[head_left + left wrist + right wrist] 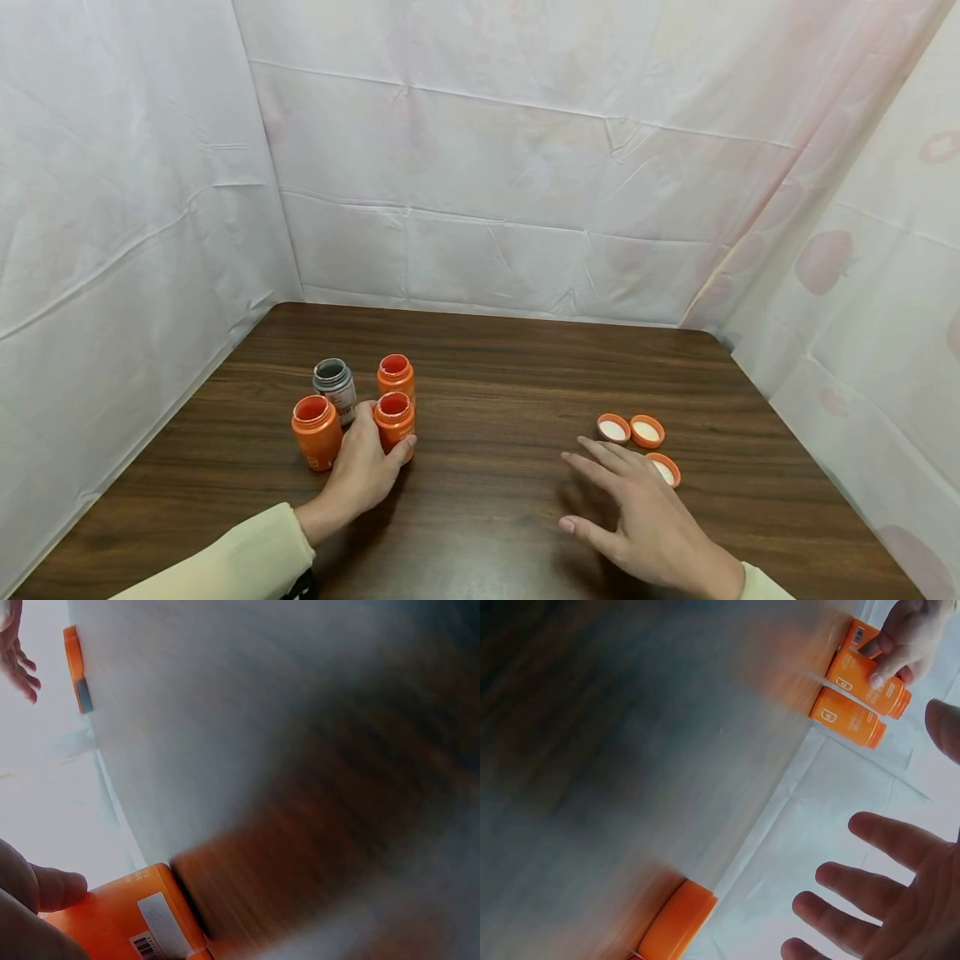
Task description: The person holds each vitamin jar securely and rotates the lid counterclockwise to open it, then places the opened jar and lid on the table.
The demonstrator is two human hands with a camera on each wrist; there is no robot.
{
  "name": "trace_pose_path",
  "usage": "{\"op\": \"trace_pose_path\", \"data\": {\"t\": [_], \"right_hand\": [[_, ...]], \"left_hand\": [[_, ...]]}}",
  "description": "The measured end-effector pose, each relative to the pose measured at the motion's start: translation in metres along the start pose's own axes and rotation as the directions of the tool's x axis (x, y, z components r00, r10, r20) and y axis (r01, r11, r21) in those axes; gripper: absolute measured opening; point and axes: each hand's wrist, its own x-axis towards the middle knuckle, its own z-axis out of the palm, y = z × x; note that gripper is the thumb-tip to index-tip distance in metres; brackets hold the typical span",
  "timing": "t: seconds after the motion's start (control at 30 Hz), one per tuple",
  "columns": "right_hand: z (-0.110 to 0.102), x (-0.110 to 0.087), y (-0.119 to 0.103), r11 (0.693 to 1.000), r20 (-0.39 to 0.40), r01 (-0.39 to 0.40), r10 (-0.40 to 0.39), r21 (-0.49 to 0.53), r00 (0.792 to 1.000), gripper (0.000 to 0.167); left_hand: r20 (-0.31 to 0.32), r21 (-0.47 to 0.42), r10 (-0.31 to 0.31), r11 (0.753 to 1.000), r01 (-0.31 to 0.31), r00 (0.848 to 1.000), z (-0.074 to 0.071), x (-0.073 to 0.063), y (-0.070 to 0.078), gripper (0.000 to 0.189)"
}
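Note:
My left hand (363,471) grips an uncapped orange bottle (394,425) standing on the table, thumb on its near right side. Just behind it stands another open orange bottle (396,375). To the left of that hand are a third orange bottle (317,433) and a grey one (335,387), both upright with open mouths. A barcode label shows on the gripped bottle in the left wrist view. Over at the right, my right hand (648,517) hovers with fingers spread and holds nothing. Its fingers are close to three caps (647,431), white inside; one has a darker side.
The dark wood-grain table (495,500) has rounded far corners. Pale patterned sheets (480,167) hang behind it and along both sides. Between the bottles on the left and the caps on the right lies a wide stretch of bare tabletop.

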Motion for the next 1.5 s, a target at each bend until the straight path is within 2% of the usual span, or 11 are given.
{"op": "trace_pose_path", "data": {"t": [0.37, 0.67, 0.8, 1.07, 1.3, 1.4, 1.5], "right_hand": [[0.000, -0.001, -0.005, 0.997, 0.031, 0.070, -0.070, -0.026, 0.997, 0.071], [0.002, 0.000, -0.003, 0.998, 0.030, 0.059, -0.059, -0.019, 0.998, 0.074], [0.002, 0.001, -0.002, 0.999, 0.030, 0.049, -0.048, -0.019, 0.998, 0.075], [-0.002, 0.006, 0.006, 0.999, 0.040, 0.015, -0.013, -0.030, 0.999, 0.077], [-0.008, 0.008, 0.017, 0.999, 0.042, -0.031, 0.033, -0.041, 0.999, 0.077], [-0.012, 0.008, 0.022, 0.998, 0.049, -0.053, 0.055, -0.039, 0.997, 0.078], [-0.016, 0.008, 0.027, 0.997, 0.053, -0.072, 0.074, -0.041, 0.996, 0.078]], "left_hand": [[-0.008, 0.014, 0.006, 1.000, -0.006, 1.000, -0.001, -0.001, -0.002, 0.072], [-0.048, 0.037, 0.077, 0.996, -0.075, 0.996, -0.009, 0.000, 0.003, 0.087], [-0.053, 0.085, 0.116, 0.990, -0.112, 0.992, -0.012, 0.000, 0.007, 0.089], [-0.068, 0.229, 0.219, 0.953, -0.199, 0.973, -0.022, -0.003, 0.014, 0.089], [-0.058, 0.310, 0.336, 0.901, -0.303, 0.940, -0.034, -0.003, 0.017, 0.082], [-0.050, 0.330, 0.364, 0.885, -0.328, 0.930, -0.041, -0.002, 0.018, 0.080], [-0.045, 0.348, 0.370, 0.876, -0.333, 0.928, -0.048, -0.001, 0.018, 0.080]]}}
